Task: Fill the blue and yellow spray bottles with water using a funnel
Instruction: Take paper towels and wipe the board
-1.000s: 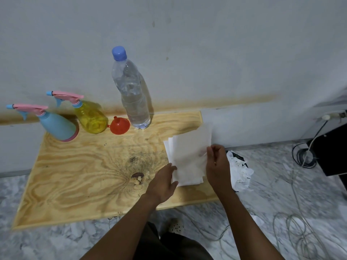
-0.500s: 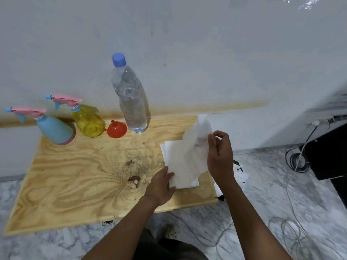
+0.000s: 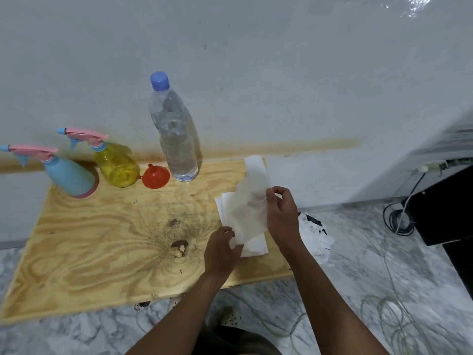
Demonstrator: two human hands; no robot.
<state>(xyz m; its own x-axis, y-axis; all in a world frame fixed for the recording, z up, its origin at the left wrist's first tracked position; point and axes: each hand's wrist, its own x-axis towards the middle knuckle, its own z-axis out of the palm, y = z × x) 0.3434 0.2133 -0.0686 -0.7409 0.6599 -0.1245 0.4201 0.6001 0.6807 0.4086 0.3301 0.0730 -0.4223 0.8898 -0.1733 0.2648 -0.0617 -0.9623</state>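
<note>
Head view. A plywood tabletop (image 3: 102,239) is set against a pale wall. Along its far edge four items are lined up, from left to right: a blue spray bottle (image 3: 69,175) and a yellow spray bottle (image 3: 116,166), both with pink trigger heads screwed on and pointing left; a red funnel (image 3: 156,176) lying on its side, just beside the yellow bottle; and a clear water bottle (image 3: 176,139), upright, with its blue cap on and partly filled.

At the right end of the tabletop a stack of white paper sheets (image 3: 256,248) is seen. One thin sheet (image 3: 252,190) is raised off the stack — its upper part is pinched between thumb and fingers of the right hand (image 3: 281,213), while its lower corner is pinched by the curled fingers of the left hand (image 3: 221,249). Neither hand is touching the spray bottles or the funnel.

Crumpled paper (image 3: 314,234) and loose cables (image 3: 399,221) lie on the marble floor (image 3: 358,265).
</note>
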